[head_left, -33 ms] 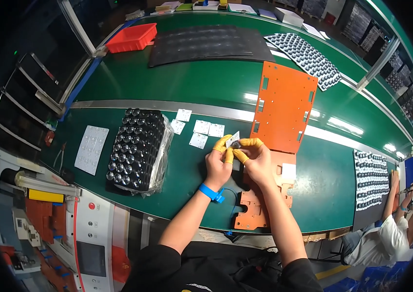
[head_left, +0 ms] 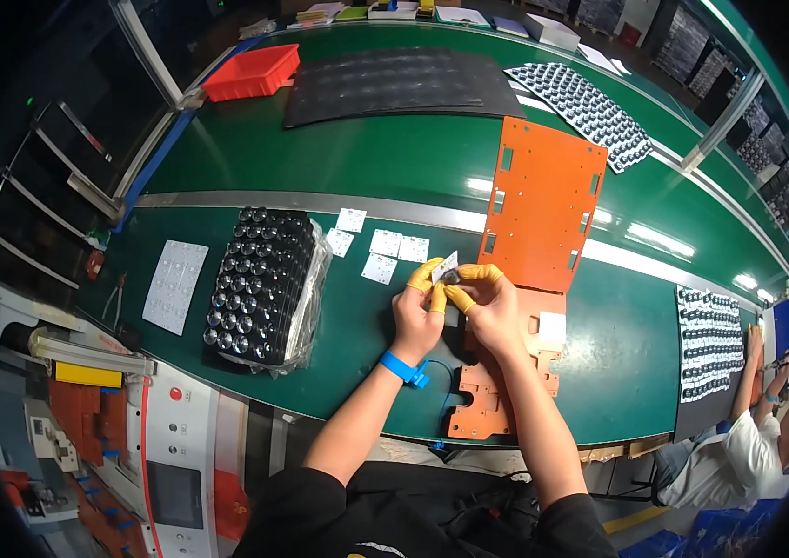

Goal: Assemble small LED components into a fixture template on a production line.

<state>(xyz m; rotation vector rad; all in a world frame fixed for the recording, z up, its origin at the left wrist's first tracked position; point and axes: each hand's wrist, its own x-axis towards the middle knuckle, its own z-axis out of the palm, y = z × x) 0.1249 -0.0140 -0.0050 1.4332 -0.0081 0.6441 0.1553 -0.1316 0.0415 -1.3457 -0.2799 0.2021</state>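
My left hand point(head_left: 416, 316) and my right hand point(head_left: 488, 307) meet over the green bench point(head_left: 357, 344). Both wear yellow finger cots, and together they pinch a small white square piece point(head_left: 445, 267) held tilted between the fingertips. A blue wrist strap point(head_left: 401, 368) with a cord sits on my left wrist. Several more white squares point(head_left: 385, 246) lie flat on the bench just left of my hands. A large orange plate with slots point(head_left: 543, 200) lies to the right, and a smaller orange plate point(head_left: 488, 400) rests under my right forearm.
A black tray of round lenses in a clear bag point(head_left: 260, 284) stands at the left, beside a white sheet point(head_left: 175, 284). A red bin point(head_left: 252, 73), a black mat point(head_left: 394, 84) and lens sheets point(head_left: 585, 112) lie far back. A seated person point(head_left: 748, 446) works at the lower right.
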